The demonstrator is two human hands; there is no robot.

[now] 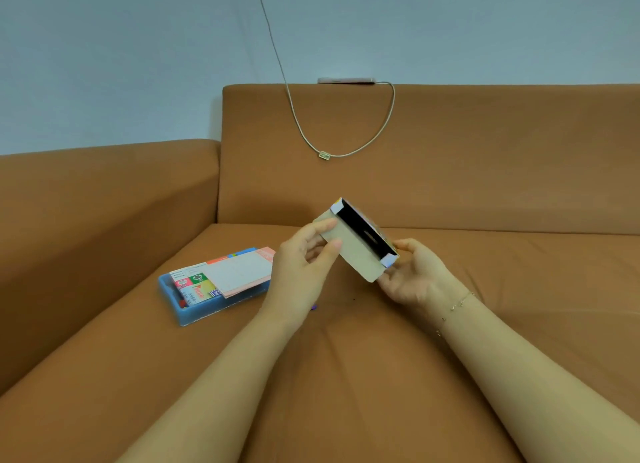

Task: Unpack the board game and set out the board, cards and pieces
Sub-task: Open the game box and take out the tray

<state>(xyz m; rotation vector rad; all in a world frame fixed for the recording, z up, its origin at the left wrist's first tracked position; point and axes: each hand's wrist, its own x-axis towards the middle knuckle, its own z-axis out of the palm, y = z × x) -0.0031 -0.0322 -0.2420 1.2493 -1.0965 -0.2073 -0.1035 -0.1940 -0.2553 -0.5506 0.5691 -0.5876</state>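
One box [360,244], one tray [194,306], two hands — perhaps several cards [239,272].

You've got soft, even, dimmish light w/ faint shadows, no glare; slight blur overall, wide-angle bowing toward the edges.

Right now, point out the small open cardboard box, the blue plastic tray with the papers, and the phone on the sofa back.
small open cardboard box [349,251]: head view, on its tan opened flap.
blue plastic tray [194,315]: head view, on its near wall.
phone [346,80]: head view, on its visible edge.
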